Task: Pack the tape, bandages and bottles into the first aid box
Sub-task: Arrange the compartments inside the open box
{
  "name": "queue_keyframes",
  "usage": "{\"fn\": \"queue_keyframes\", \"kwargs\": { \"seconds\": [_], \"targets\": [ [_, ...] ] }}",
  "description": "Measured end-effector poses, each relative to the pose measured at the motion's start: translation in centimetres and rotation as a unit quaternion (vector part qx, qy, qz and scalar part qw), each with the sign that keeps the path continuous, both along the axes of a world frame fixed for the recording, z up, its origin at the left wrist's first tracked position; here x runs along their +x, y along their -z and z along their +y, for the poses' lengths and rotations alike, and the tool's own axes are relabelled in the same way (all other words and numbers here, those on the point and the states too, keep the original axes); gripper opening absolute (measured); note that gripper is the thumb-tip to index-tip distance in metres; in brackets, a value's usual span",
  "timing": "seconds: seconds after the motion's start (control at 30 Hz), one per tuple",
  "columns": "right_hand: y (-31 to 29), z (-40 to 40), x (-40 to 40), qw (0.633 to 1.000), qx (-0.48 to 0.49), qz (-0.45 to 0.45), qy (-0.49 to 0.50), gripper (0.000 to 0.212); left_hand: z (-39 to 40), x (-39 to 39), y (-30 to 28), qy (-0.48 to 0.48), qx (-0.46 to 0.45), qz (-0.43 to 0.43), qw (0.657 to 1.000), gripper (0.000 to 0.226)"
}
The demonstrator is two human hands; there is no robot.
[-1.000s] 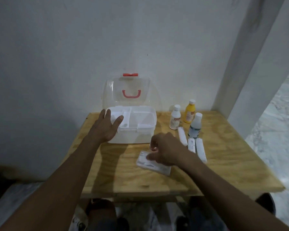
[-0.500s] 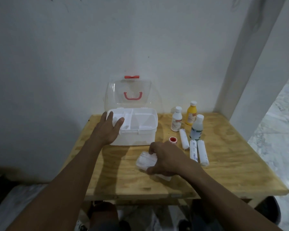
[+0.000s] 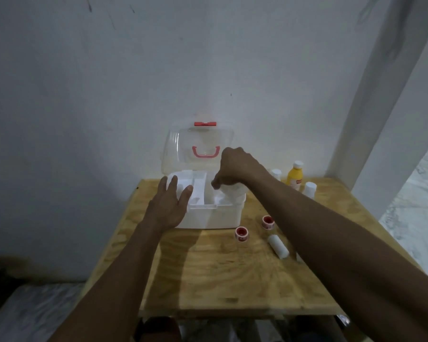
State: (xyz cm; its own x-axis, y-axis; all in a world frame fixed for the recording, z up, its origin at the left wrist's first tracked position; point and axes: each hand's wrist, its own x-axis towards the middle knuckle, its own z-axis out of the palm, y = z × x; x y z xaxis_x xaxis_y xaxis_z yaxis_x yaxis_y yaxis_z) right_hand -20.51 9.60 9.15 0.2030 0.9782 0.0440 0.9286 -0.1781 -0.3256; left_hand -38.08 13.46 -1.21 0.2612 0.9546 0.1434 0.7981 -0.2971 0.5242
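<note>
Your right hand [image 3: 235,166] hangs over the right compartment of the first aid box [image 3: 215,215], fingers curled down around something pale and clear — a packet by the look of it, though the blur keeps me from naming it or saying how firmly you hold it. Your left hand [image 3: 169,206] lies flat and spread on the box's left front corner, steadying it and holding nothing. The clear lid [image 3: 198,146] stands open against the wall. Nothing else looks packed from here. Two red tape rolls [image 3: 242,234] sit on the table [image 3: 208,272] just in front of the box's right corner, toward you and slightly to the right of your right hand, so that hand is much the nearer. A bandage roll [image 3: 278,246] lies close beside them, its long axis running away from you and angled left; your forearm hides whatever lies beyond it. The bottles — the yellow bottle [image 3: 295,177] and two white caps beside it — stand upright at the back right, behind your right arm. I'd judge the tape the next reach: draw the right hand back and down.
</note>
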Motion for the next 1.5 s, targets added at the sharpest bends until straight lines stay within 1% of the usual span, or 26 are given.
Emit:
{"fn": "queue_keyframes", "kwargs": {
  "seconds": [0.07, 0.17, 0.33, 0.53, 0.63, 0.73, 0.87, 1.1, 1.3, 1.43, 1.5],
  "targets": [
    [1.0, 0.9, -0.4, 0.999, -0.022, -0.031, -0.007, 0.058, 0.0, 0.0, 0.0, 0.001, -0.001, -0.002, 1.000, 0.071],
    [2.2, 1.9, -0.9, 0.998, -0.050, -0.042, -0.014, 0.057, 0.1, 0.0, 0.0, 0.003, -0.005, -0.005, 1.000, 0.071],
    [4.4, 2.9, -1.7, 0.995, -0.091, -0.032, -0.020, 0.063, 0.1, 0.0, 0.0, 0.008, -0.007, -0.010, 1.000, 0.071],
    [6.5, 3.1, -1.8, 0.993, -0.113, 0.004, -0.018, 0.055, 0.4, -0.2, 0.2, 0.019, -0.024, -0.005, 1.000, 0.074],
    [6.6, 3.4, -1.4, 0.993, -0.120, 0.005, -0.005, 0.057, 1.2, -0.7, -0.1, 0.037, -0.040, -0.014, 0.998, 0.079],
    [6.5, 3.7, -0.8, 0.993, -0.114, 0.009, 0.001, 0.061, 2.2, -1.0, -0.6, 0.035, -0.056, -0.033, 0.997, 0.080],
    [6.8, 4.2, -0.7, 0.993, -0.118, 0.019, 0.005, 0.056, 2.5, -0.9, -0.6, 0.034, -0.082, -0.038, 0.995, 0.078],
    [7.0, 4.9, -0.4, 0.988, -0.144, 0.038, 0.032, 0.052, 2.1, -0.6, -0.5, 0.030, -0.071, -0.042, 0.996, 0.074],
    [7.2, 4.9, -0.3, 0.990, -0.142, 0.001, 0.022, 0.050, 1.9, -0.7, -0.6, 0.035, -0.069, -0.038, 0.996, 0.074],
    [6.8, 4.5, 0.0, 0.985, -0.161, 0.044, 0.034, 0.047, 2.1, -0.7, -0.6, 0.039, -0.071, -0.044, 0.996, 0.074],
    [6.7, 4.4, -0.1, 0.987, -0.149, 0.045, 0.034, 0.048, 2.3, -0.8, -0.4, 0.042, -0.072, -0.047, 0.995, 0.074]
  ]
}}
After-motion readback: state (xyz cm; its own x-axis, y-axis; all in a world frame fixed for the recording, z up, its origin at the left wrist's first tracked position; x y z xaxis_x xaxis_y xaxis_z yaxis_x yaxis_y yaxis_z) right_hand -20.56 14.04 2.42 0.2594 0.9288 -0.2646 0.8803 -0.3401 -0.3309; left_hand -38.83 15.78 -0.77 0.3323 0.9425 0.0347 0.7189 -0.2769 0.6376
